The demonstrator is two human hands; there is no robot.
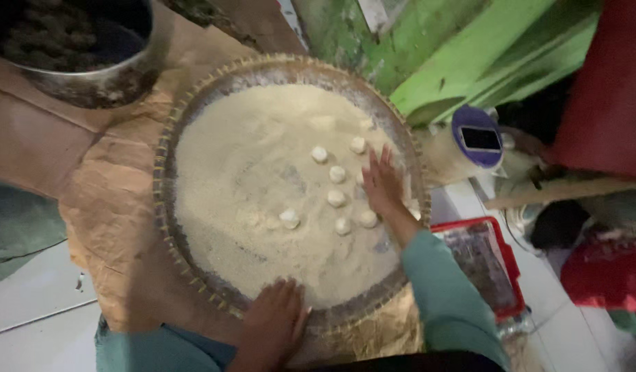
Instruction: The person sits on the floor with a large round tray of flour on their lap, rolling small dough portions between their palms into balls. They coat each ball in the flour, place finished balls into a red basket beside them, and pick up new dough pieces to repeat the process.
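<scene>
A wide round woven tray (167, 207) holds a bed of pale crumbs (249, 179). Several small white dough balls (336, 198) lie in the crumbs at the right of the tray. My right hand (382, 184) rests flat on the crumbs beside those balls, fingers spread, holding nothing. My left hand (275, 324) presses on the tray's near rim with fingers apart, gripping nothing that I can make out. Both arms wear teal sleeves.
A dark metal pot (90, 79) with dark contents stands at the top left on brown paper (104, 207). At the right are a red-rimmed clear box (480, 258), a white jar with a purple lid and a phone on it (478, 138), green wood (456, 55), red cloth (607, 89).
</scene>
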